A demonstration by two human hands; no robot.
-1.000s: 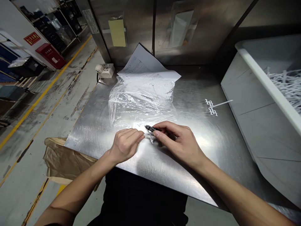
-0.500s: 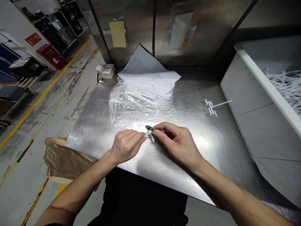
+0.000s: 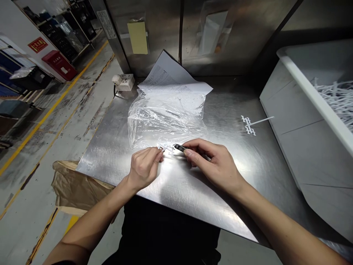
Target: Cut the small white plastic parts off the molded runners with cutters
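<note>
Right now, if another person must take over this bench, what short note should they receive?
Left hand: pinches a small white plastic part over the steel table.
Right hand: grips a dark cutting tool, its tip at the part.
Nearby: clear plastic bag on printed papers behind the hands; one more white plastic piece lies loose to the right; grey bin holds many white strips.
Done: cannot tell how many pieces are finished.
Left: the loose piece is untouched.

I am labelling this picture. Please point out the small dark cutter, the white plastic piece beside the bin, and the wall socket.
small dark cutter (image 3: 179,147), head view, its dark tip.
white plastic piece (image 3: 249,126), head view, its branched end.
wall socket (image 3: 124,81), head view, its top face.
</note>
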